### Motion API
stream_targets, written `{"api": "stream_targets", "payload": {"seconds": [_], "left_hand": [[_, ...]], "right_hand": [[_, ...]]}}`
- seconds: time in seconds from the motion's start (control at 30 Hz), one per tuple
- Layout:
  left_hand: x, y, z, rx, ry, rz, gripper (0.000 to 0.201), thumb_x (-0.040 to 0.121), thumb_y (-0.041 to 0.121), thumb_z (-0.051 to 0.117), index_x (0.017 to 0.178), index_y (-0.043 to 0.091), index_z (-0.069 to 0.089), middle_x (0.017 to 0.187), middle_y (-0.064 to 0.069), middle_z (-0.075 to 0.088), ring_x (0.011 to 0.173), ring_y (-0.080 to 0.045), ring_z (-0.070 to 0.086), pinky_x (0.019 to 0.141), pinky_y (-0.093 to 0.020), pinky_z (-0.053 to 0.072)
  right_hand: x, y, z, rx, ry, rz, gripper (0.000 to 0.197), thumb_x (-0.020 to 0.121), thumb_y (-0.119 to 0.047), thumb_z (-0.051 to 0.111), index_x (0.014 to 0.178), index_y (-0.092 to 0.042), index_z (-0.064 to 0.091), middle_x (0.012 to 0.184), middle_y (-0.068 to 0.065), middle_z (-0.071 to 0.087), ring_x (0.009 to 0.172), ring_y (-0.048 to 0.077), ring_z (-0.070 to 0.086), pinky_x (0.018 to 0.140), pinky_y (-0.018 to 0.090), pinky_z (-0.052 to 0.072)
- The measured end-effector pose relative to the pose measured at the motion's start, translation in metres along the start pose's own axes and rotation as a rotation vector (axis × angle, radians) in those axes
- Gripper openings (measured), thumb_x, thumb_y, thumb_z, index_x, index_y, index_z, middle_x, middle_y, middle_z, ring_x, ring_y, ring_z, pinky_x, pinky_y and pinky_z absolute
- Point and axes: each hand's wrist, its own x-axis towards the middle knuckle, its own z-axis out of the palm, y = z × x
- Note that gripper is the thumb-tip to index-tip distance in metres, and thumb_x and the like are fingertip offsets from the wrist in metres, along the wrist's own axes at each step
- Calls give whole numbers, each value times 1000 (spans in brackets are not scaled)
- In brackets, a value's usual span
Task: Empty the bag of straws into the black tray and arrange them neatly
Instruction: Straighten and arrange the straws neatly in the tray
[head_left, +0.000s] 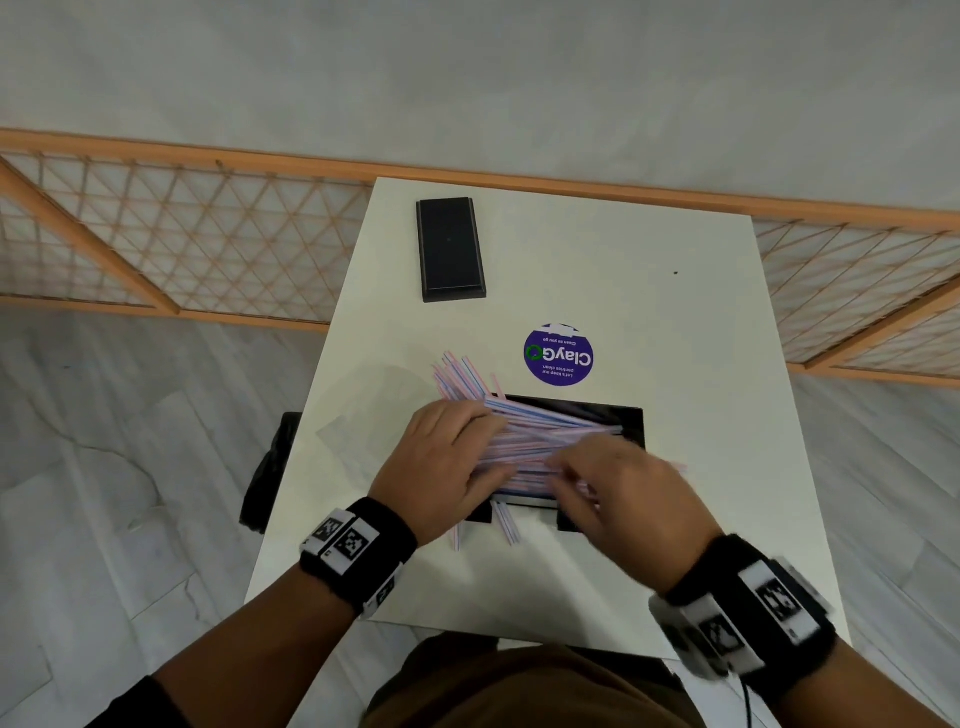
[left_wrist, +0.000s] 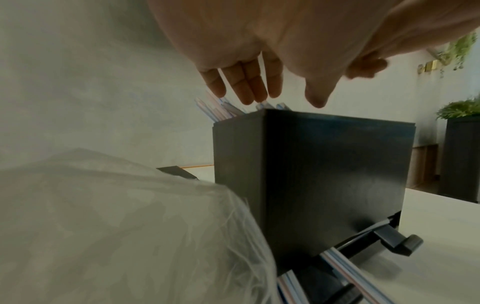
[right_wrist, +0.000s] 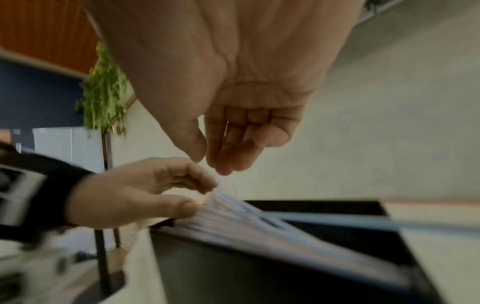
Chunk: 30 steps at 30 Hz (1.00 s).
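Observation:
A loose bundle of pink- and blue-striped straws (head_left: 545, 434) lies slanted across the open black tray (head_left: 631, 423) on the white table. My left hand (head_left: 483, 452) covers the bundle's left end; in the right wrist view its thumb and curled fingers hold the straw ends (right_wrist: 221, 203) between them. My right hand (head_left: 566, 467), blurred, hovers over the near side of the bundle with its fingers loosely curled, fingertips (right_wrist: 223, 170) just above the straws. More straws (head_left: 462, 371) fan out behind the left hand, and a few (head_left: 506, 525) lie in front of the tray.
The empty clear plastic bag (head_left: 374, 410) lies left of the tray. A second black tray-like piece (head_left: 450, 249) sits at the back left of the table (head_left: 701, 338), and a purple round sticker (head_left: 558, 355) is beyond the tray. An orange lattice rail runs behind the table.

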Motion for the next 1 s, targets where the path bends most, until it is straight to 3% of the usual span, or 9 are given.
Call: {"api": "stream_targets", "payload": {"seconds": [0.07,0.2,0.3,0.43,0.53,0.6,0.77,0.9,1.0], "left_hand": [[2,5,0,-3,-22,41,50,96,46,66,133,12,63,131,-7,59,121,-30,54,110,-47,39],[6,15,12,101,-165,177,65,102,54,52,154,16,45,161,-10,41,149,-29,35,124,-56,20],[5,17,26,196,-279,174,73,103,63,38,161,19,31,169,-10,25,157,-30,20,126,-58,11],[3,17,34,221,-296,146,75,103,66,33,159,16,35,167,-9,31,156,-30,23,126,-58,13],[-1,18,38,257,-255,165,72,104,64,36,157,15,39,163,-9,39,153,-30,32,125,-58,16],[-1,17,39,273,-230,181,71,105,63,38,156,14,41,161,-7,43,148,-29,39,124,-58,18],[0,15,40,280,-222,208,71,105,62,37,155,12,43,157,-8,48,140,-28,47,125,-54,21],[1,14,42,282,-228,216,72,105,63,36,154,11,44,155,-9,50,140,-29,47,125,-54,21],[1,14,41,278,-230,213,72,105,63,35,154,11,44,155,-10,50,140,-29,47,126,-54,20]], "right_hand": [[-20,-12,13,165,-157,104,14,99,-40,55,102,-31,65,82,-14,63,74,5,55,69,29,48],[-41,-6,80,235,-602,393,63,97,-53,52,150,-24,39,90,-7,73,87,9,66,82,31,53],[-42,11,133,347,-630,579,83,94,-54,54,157,-12,19,94,2,75,95,18,69,86,36,53],[-26,23,170,299,-547,582,69,96,-49,50,148,-7,30,106,15,71,95,29,68,76,37,51],[-11,22,183,285,-541,579,49,96,-45,52,128,-9,52,114,15,67,102,30,64,81,36,51],[-4,22,192,345,-498,607,39,95,-46,52,113,-11,58,106,12,67,94,28,63,84,41,53],[-3,25,192,383,-533,559,45,105,-43,39,135,-13,54,128,14,63,112,31,61,93,38,47],[-29,31,178,313,-658,571,29,105,-40,38,97,-19,55,103,8,63,99,30,61,84,35,46],[-52,36,156,220,-760,575,26,104,-36,38,89,-22,54,95,1,59,88,24,56,85,34,48]]}}
